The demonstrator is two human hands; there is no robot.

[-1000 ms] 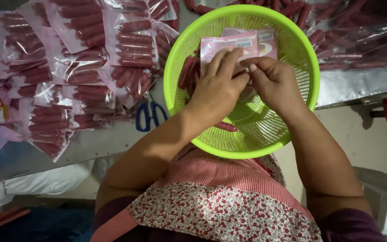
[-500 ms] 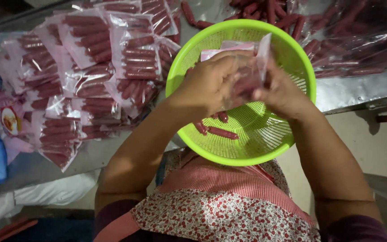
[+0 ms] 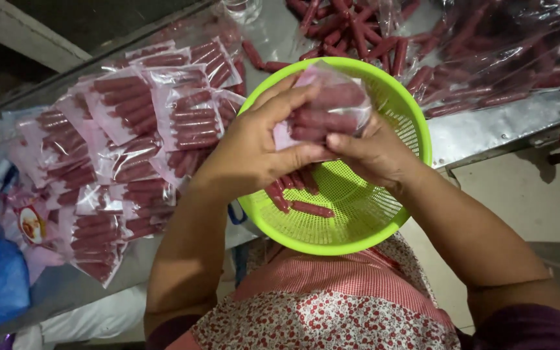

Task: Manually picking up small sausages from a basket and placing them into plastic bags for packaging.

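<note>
Lifted higher above the green basket (image 3: 384,214), both hands (image 3: 254,152) (image 3: 371,155) pinching the sausage pouch (image 3: 325,110); best squared level before stacking.

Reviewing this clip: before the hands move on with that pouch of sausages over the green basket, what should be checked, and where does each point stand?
1. Both hands on the pouch: ok; left hand and right hand grip it.
2. Pouch over the green basket: ok.
3. Pouch filled with sausages: ok, several show through the film.
4. Pouch mouth closed: cannot tell, fingers cover it.
5. Loose sausages left in basket: ok, a few.
6. Filled packs stacked on the metal table: ok.
</note>
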